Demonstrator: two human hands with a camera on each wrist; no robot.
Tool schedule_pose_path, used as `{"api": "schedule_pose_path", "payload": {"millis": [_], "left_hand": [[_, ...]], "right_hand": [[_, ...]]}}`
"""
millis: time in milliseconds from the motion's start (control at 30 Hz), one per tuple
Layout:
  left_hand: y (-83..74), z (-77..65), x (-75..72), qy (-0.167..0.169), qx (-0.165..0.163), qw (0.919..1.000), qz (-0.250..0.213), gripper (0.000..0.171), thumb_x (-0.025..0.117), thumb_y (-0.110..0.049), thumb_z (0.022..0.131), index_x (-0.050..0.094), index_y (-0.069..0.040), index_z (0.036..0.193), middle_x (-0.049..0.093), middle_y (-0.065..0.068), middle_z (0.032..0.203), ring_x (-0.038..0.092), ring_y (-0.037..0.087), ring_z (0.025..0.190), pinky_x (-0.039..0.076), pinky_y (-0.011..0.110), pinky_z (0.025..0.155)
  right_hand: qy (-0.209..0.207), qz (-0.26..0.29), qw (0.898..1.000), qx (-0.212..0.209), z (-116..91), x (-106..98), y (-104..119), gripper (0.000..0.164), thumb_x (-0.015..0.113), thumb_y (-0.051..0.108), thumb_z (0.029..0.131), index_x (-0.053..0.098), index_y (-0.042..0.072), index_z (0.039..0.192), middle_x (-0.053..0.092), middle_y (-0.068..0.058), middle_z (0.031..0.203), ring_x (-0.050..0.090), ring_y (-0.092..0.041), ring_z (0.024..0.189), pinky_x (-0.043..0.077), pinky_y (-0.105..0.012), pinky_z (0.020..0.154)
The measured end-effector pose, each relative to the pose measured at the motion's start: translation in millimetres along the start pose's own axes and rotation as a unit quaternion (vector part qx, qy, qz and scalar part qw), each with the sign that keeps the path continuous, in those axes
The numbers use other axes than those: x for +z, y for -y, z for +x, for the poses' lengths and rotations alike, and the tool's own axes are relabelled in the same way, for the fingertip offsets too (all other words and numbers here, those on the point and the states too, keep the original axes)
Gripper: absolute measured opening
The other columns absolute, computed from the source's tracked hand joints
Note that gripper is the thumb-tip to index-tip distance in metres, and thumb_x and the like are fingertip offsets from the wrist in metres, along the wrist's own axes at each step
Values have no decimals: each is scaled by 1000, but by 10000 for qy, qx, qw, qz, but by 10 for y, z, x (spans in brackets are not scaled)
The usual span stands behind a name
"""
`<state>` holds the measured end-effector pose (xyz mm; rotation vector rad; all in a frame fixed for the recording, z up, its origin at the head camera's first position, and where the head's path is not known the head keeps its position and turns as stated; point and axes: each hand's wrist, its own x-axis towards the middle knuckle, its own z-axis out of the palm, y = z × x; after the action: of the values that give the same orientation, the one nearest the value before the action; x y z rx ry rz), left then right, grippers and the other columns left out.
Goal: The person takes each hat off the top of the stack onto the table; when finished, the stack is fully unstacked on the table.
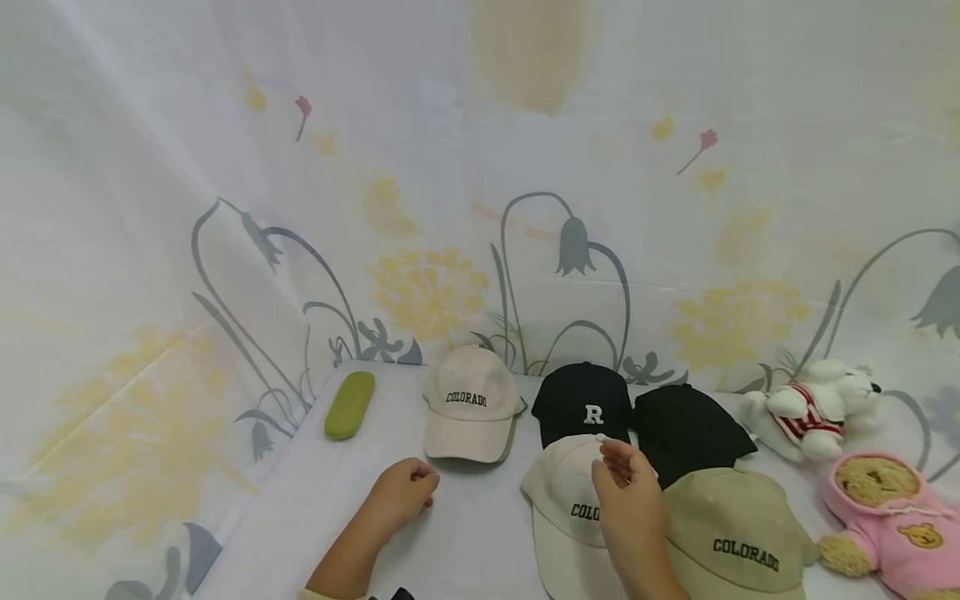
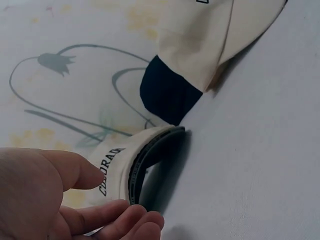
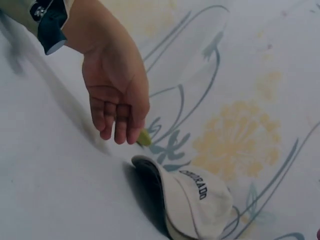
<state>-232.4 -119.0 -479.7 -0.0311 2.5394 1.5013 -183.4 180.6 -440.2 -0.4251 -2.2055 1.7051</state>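
My left hand (image 1: 408,496) hovers over the white table, fingers loosely bent and holding nothing, in front of a cream COLORADO cap (image 1: 468,408). From the left wrist view, thumb and fingers of the left hand (image 2: 80,200) overlap this cap's brim, a gap showing between them. The right wrist view shows the left hand (image 3: 117,95) hanging with relaxed fingers above and behind the cap (image 3: 195,205). My right hand (image 1: 633,512) is over a second cream COLORADO cap (image 1: 566,475), thumb and fingers apart, fingertips near its crown. That hand hides part of the cap's lettering.
A black cap with an R (image 1: 585,400) and a plain black cap (image 1: 686,429) lie behind. A beige COLORADO cap (image 1: 735,525) sits at right. Beyond are a white plush toy (image 1: 810,408) and a pink-hooded plush bear (image 1: 892,525). A green case (image 1: 350,406) lies back left.
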Motion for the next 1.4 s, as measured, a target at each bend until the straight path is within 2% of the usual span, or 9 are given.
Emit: {"api": "schedule_pose_path", "payload": {"millis": [67,167,367,567,867,1033,1167,1300,1400], "left_hand": [[2,39,-25,-104,-88,9999,-92,22,61,-21,103,67,-1,112,68,9,94,64,18,81,55,33,71],[24,112,-45,-321,-195,9990,-222,24,60,-20,103,66,0,115,68,10,94,65,18,82,55,32,71],[109,256,-45,-765,-365,9957,-383,27,58,-18,102,65,3,117,68,12,95,66,18,80,55,30,70],[128,380,-34,-905,-526,9915,-775,29,57,-17,103,63,4,121,68,13,98,68,16,80,57,29,71],[174,470,21,-998,-489,9836,-1423,37,57,-12,103,54,11,131,64,22,113,69,15,79,60,26,71],[253,450,80,-938,-461,9781,-1797,41,56,-9,103,50,13,137,63,25,118,70,14,81,61,25,72],[299,441,113,-908,-342,9752,-1991,43,56,-8,103,48,15,138,63,25,117,70,15,85,62,26,76],[291,461,109,-961,-139,9715,-2162,43,56,-6,102,48,16,138,62,26,117,70,17,88,62,28,79],[270,478,106,-940,-97,9707,-2211,44,57,-5,101,47,17,138,62,26,117,70,18,89,62,29,81]], "right_hand": [[132,90,9998,-143,25,66,61,33,58,12,104,59,5,136,60,-11,136,53,-23,126,41,-8,93],[374,237,9987,-242,79,187,145,31,59,11,104,60,5,134,60,-12,135,54,-22,123,41,-3,87],[707,346,9968,-132,217,468,273,30,60,10,104,62,6,133,63,-14,132,58,-25,118,48,-10,86],[785,553,9954,3,396,751,310,29,58,10,103,63,5,132,63,-13,127,58,-25,118,48,-28,94],[557,905,9932,467,600,1284,126,30,58,11,103,62,1,131,61,-14,119,57,-26,110,49,-34,89],[186,539,9978,349,687,1475,-76,30,59,9,101,62,-2,129,61,-15,115,59,-29,105,51,-37,86],[-85,176,9996,211,740,1589,-182,29,59,7,98,63,-1,126,62,-16,115,61,-31,108,52,-45,92],[-151,58,9998,122,793,1703,-213,30,58,5,96,63,-2,125,62,-16,117,63,-32,110,53,-48,94],[-263,116,9993,257,813,1756,-197,28,59,5,95,64,-1,122,62,-16,114,62,-32,106,53,-48,91]]}}
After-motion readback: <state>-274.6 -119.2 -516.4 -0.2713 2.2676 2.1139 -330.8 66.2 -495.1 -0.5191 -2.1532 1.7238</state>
